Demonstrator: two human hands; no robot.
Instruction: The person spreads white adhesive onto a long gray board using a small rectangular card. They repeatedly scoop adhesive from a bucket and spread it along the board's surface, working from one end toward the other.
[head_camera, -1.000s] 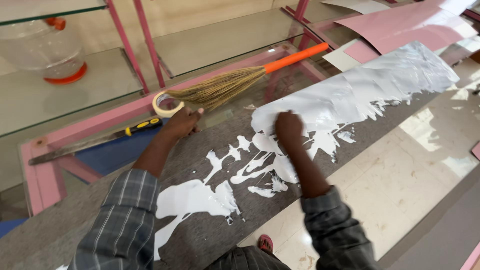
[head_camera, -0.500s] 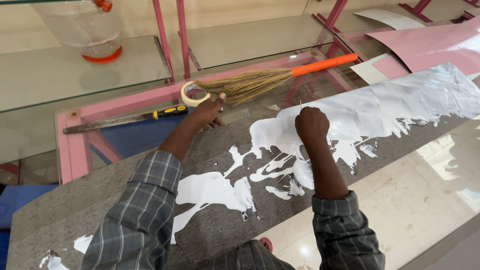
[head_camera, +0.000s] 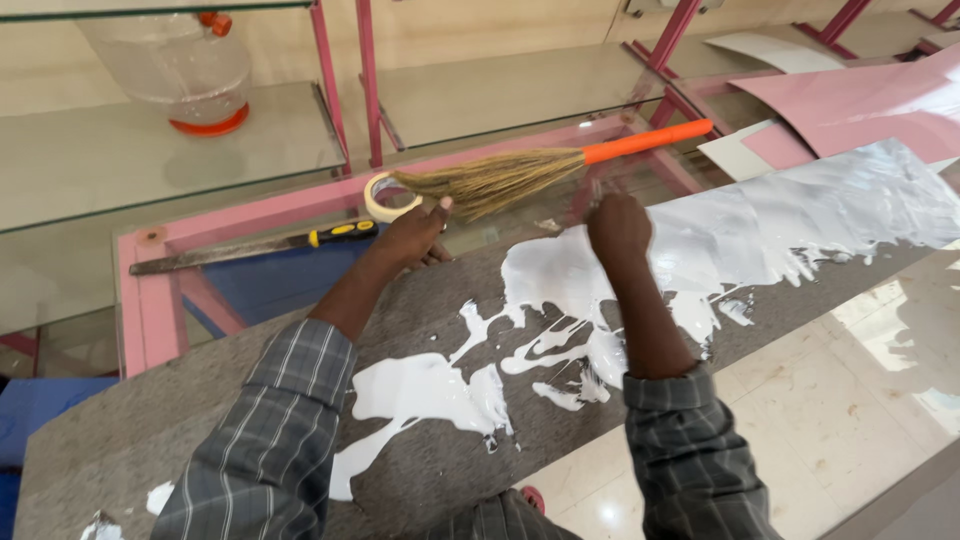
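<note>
At the far left of the grey stone counter (head_camera: 180, 400), bare grey surface, only small white flecks near the left end. Past its far edge on the pink frame: a long flat tool with yellow-black handle (head_camera: 340, 233), lying left-right, then a roll of tape (head_camera: 385, 197) touching the bristle tip of a broom (head_camera: 500, 178) with orange handle, long axis running left-near to right-far.

Left hand (head_camera: 415, 238) is planted on the far edge of the counter, fingers (head_camera: 437, 213) spread flat and pressing down, holding nothing; the tape roll sits just beyond the fingertips, the yellow-handled tool just left of it.

White film or coating (head_camera: 420, 390) covers the counter in torn patches at centre, becoming one unbroken glossy sheet (head_camera: 830, 210) to the right. Its long axis follows the counter, left-near to right-far.

Right hand (head_camera: 618, 225) is closed into a fist on the ragged left edge of the unbroken sheet, motion-blurred; fingers curled tight. Cannot tell whether they pinch the film itself or a small scraper. The unbroken white lies to the right and far of this fist, the torn leftovers near and left of it. Right hand is the nearer one to the white; left only braces.

Far right: pink panels (head_camera: 860, 100), pale floor (head_camera: 820, 400) near.
</note>
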